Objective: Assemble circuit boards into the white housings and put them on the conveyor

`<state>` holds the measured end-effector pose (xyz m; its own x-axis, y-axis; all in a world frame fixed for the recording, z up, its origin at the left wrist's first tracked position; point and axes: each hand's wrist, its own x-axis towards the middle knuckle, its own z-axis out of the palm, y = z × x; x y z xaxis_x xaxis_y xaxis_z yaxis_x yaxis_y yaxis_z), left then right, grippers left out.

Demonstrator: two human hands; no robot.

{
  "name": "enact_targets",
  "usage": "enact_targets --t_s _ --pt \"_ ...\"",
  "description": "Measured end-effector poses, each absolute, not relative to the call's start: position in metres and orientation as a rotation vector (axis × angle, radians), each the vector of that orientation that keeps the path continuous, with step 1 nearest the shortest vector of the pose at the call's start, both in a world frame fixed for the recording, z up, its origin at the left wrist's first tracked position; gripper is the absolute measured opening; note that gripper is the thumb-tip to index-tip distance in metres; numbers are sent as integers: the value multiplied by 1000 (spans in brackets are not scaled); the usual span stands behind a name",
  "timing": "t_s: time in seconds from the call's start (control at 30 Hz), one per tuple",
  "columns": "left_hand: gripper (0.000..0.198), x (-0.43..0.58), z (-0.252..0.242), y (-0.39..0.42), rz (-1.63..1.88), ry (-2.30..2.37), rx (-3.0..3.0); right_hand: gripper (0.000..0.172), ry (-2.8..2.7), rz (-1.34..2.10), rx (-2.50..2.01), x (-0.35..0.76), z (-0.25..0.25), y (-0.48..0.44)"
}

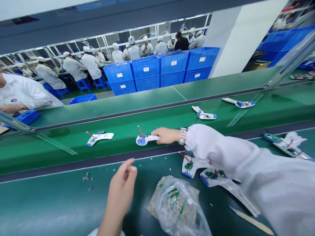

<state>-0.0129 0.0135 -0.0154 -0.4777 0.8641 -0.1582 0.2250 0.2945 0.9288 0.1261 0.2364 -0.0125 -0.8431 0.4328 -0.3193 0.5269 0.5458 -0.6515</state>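
My right hand is stretched across to the green conveyor belt, fingers closed on the narrow end of a white plastic housing. That housing has a round blue part and a red wire sticking up. My left hand hovers over the near green bench, thumb and index finger a little apart, with nothing seen in it. Left of the held piece, a similar housing with wires lies on the belt. Below my right sleeve lie more housings with circuit boards, one housing partly covered by the sleeve.
A clear plastic bag of small parts sits on the near bench, with a pale pointed stick to its right. Small screws lie at left. Two housings rest farther along the belt. A co-worker sits opposite; blue crates stand behind.
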Motion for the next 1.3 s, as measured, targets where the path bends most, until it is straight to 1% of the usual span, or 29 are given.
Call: enact_targets --t_s 0.03,0.07,0.13,0.2,0.23,0.27,0.33,0.4,0.43,0.57,0.63,0.67,0.7,0.8,0.83,0.87,0.97,1.0,1.07,1.2,1.3 --pt "50 -14 -17 18 1235 1837 933 15 2622 -1307 739 139 -5 226" --pt "56 -12 -18 22 1256 1759 911 16 2571 -1445 651 152 1 215" --pt "72 1 -15 23 1278 1551 934 21 2415 -1738 508 176 12 189" --pt "82 21 -6 17 1301 1301 998 31 2219 -2015 429 194 16 162" --pt "76 31 -1 12 1314 1171 1021 37 2122 -2136 412 200 16 149" --pt "66 40 5 6 1350 1099 1028 42 2032 -2241 405 205 15 137" --pt "38 54 15 -4 1384 1133 1070 50 1867 -2399 385 212 8 116" --pt "24 59 20 -10 1393 1249 1152 58 1730 -2501 347 214 0 97" --pt "23 60 21 -12 1414 1282 1201 61 1660 -2544 315 215 -4 88" --pt "46 57 16 -15 1643 1315 1344 65 1375 -2792 152 216 -16 61" --pt "51 55 14 -16 1715 1344 1392 67 1513 -2800 180 219 -14 56" --pt "51 54 14 -16 1721 1352 1415 66 1705 -2757 300 221 -10 55" --pt "50 54 15 -17 1718 1356 1441 61 1932 -2684 509 223 -5 56" --pt "48 53 17 -22 1669 1350 1503 32 2549 -2351 1308 228 20 60" --pt "49 53 17 -24 1647 1342 1520 23 2700 -2244 1416 228 29 60" --pt "49 52 18 -25 1622 1333 1541 17 2841 -2167 1374 228 38 59" --pt "48 50 20 -29 1539 1319 1650 21 3082 -2051 910 221 56 53" --pt "48 50 22 -30 1512 1314 1693 20 3088 -2041 830 218 59 50" --pt "45 49 26 -30 1466 1302 1763 19 3040 -2092 829 213 61 47" --pt "44 50 33 -28 1431 1233 1807 21 2750 -2399 885 208 54 45" --pt "48 50 33 -25 1506 1162 1763 18 2364 -2761 821 208 46 44"
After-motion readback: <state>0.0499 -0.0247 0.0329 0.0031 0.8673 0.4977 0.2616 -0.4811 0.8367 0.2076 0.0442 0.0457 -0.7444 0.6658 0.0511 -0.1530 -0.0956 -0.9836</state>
